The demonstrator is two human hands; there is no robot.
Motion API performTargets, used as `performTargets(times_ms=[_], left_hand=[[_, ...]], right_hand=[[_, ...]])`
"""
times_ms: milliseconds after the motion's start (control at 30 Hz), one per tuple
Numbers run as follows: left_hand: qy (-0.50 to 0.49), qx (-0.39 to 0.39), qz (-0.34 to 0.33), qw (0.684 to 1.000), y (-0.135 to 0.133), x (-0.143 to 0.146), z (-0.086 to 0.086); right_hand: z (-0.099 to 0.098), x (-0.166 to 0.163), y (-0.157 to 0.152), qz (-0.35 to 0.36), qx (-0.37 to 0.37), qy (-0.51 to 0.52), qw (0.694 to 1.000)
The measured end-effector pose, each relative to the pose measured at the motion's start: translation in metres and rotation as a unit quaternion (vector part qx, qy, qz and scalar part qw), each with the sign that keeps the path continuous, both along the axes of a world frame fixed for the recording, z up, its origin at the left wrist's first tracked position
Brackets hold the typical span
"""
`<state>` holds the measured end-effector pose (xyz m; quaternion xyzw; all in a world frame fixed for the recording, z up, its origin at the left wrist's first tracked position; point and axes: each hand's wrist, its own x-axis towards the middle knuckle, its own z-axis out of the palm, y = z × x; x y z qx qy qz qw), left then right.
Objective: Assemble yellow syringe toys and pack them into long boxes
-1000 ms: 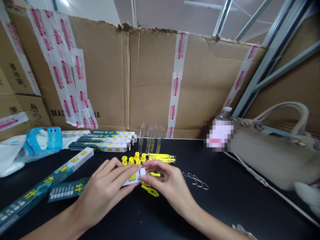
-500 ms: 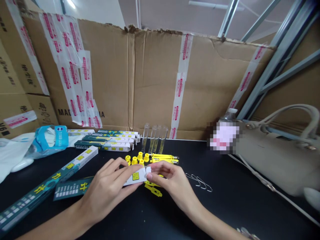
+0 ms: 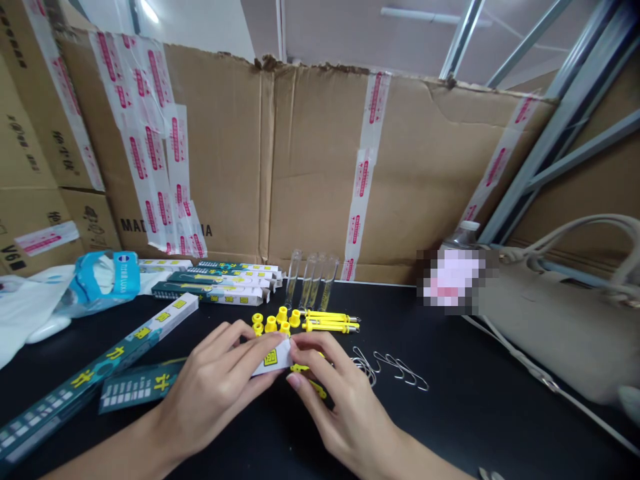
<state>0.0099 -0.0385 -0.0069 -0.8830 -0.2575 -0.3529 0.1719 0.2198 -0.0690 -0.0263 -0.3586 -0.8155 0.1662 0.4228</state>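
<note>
My left hand (image 3: 215,380) is wrapped round a narrow cardboard box (image 3: 271,358) with white sides and yellow printed symbols. The box's dark green printed end (image 3: 137,385) sticks out to the left of that hand. At the box's right end, my right hand (image 3: 345,387) has its curled fingers against the flap edge, thumb lower and a little apart from the index finger. Behind the hands stand small yellow plastic caps (image 3: 271,324). Yellow rods with metal hooks (image 3: 333,321) lie beside them. Flat yellow pieces (image 3: 318,389) are partly hidden by my right hand.
Clear tubes (image 3: 311,283) stand before the cardboard wall (image 3: 315,173). S-shaped metal hooks (image 3: 400,370) lie right of my hand. Several similar boxes (image 3: 215,293) are stacked at the back left, with one long box (image 3: 110,360) nearer. A blue packet (image 3: 107,280), bottle (image 3: 450,273) and handbag (image 3: 555,327) flank the table.
The small white flap at the box's right end, pinched by my right hand before, no longer stands out. My right hand has shifted slightly left and down, uncovering more hooks. The view has moved slightly.
</note>
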Motion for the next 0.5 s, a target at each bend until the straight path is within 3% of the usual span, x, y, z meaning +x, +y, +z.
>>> performTargets(times_ms=[133, 267, 400, 500], left_hand=[[0.039, -0.01, 0.049, 0.998, 0.005, 0.001, 0.002], [0.093, -0.025, 0.15, 0.984, 0.015, -0.006, 0.002], [0.143, -0.036, 0.309, 0.94, 0.026, -0.02, 0.007], [0.167, -0.035, 0.381, 0.909, 0.031, -0.027, 0.01]], right_hand=[[0.003, 0.004, 0.003, -0.037, 0.019, -0.072, 0.997], [0.005, 0.007, 0.008, -0.069, 0.02, -0.066, 0.995], [0.008, 0.01, 0.009, -0.089, 0.037, -0.034, 0.995], [0.008, 0.01, 0.009, -0.094, 0.07, -0.033, 0.993]])
